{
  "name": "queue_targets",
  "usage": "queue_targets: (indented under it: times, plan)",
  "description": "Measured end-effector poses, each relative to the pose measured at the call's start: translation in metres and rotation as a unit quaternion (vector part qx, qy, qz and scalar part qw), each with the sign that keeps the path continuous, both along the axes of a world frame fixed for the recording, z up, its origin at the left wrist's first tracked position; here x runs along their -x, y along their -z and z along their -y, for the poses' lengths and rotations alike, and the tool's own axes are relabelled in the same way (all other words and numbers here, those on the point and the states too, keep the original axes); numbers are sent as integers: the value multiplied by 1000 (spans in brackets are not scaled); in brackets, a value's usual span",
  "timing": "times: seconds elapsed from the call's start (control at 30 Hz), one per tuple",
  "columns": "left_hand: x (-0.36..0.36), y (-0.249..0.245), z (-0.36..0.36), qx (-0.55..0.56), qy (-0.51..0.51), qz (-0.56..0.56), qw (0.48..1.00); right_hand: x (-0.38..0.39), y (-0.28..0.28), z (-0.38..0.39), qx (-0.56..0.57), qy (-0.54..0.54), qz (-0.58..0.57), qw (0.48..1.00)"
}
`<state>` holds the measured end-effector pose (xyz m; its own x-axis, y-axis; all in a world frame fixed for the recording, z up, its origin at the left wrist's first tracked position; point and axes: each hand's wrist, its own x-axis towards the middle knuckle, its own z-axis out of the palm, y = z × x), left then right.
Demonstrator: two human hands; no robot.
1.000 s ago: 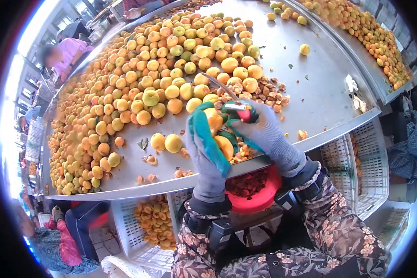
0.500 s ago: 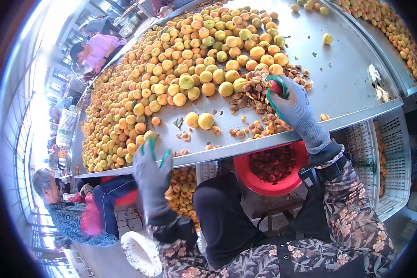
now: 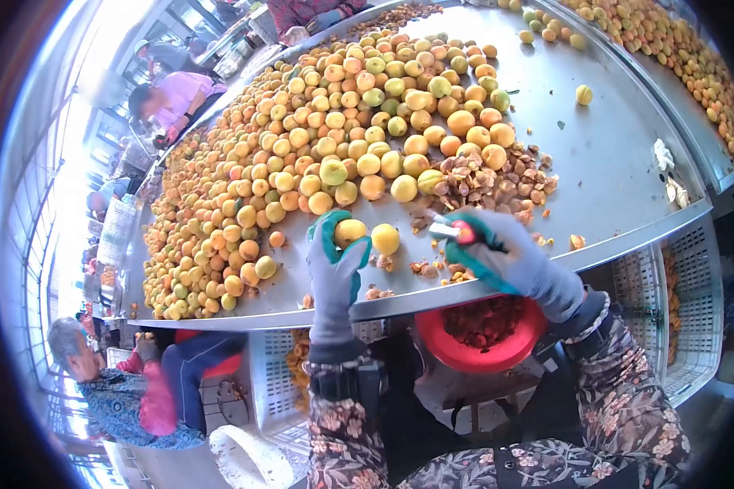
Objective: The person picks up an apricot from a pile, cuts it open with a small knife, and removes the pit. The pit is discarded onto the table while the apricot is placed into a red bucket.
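Note:
My left hand, in a grey and green glove, has its fingers around a yellow apricot at the table's near side. Just right of it lies another loose apricot. My gloved right hand is closed on a small tool with a red handle, its pale tip pointing left. Brown pits lie in a heap beyond my right hand. The large pile of apricots spreads over the metal table.
Below the table edge sits a red basin with dark pieces. White crates stand at right, and another crate is under the table. A white bucket is on the floor. Co-workers sit along the left side.
My left hand has moved right and up onto the table and taken hold of an apricot. My right hand has come down and left, away from the pit heap, with the tool.

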<state>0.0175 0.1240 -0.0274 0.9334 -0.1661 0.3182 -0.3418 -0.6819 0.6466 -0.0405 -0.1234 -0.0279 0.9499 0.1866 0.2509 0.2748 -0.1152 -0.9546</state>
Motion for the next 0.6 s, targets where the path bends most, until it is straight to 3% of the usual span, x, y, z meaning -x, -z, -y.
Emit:
queue_targets:
  times: [0.03,0.07,0.13,0.17,0.2,0.3,0.33,0.37,0.4,0.47,0.5,0.6]
  plan:
    - [9,-9,13,203,44,-115,971,1,-6,-4,17,-1,62,998]
    - [17,-18,28,394,88,-224,887,2,-9,-7,34,0,111,993]
    - [33,-30,58,529,140,-250,799,3,-13,-9,15,8,82,996]
    - [33,-27,66,528,170,-270,787,3,-10,-9,23,15,78,997]
    - [40,-30,76,577,157,-312,738,2,-5,-10,40,39,90,994]
    - [37,-23,64,572,238,-309,722,3,5,-8,72,88,112,987]
    - [35,-23,61,538,234,-315,746,2,5,-7,77,112,128,982]
    - [34,-23,59,503,228,-319,770,-4,-2,-4,72,38,47,996]
    - [33,-23,60,510,227,-317,767,-4,-4,-5,79,34,45,995]
    - [33,-21,66,429,159,-253,852,0,-5,-10,47,80,29,995]
    - [33,-12,67,433,164,-186,866,-1,-9,-11,72,90,94,989]
    - [35,-20,66,458,142,-210,852,-6,-16,-10,122,42,112,985]
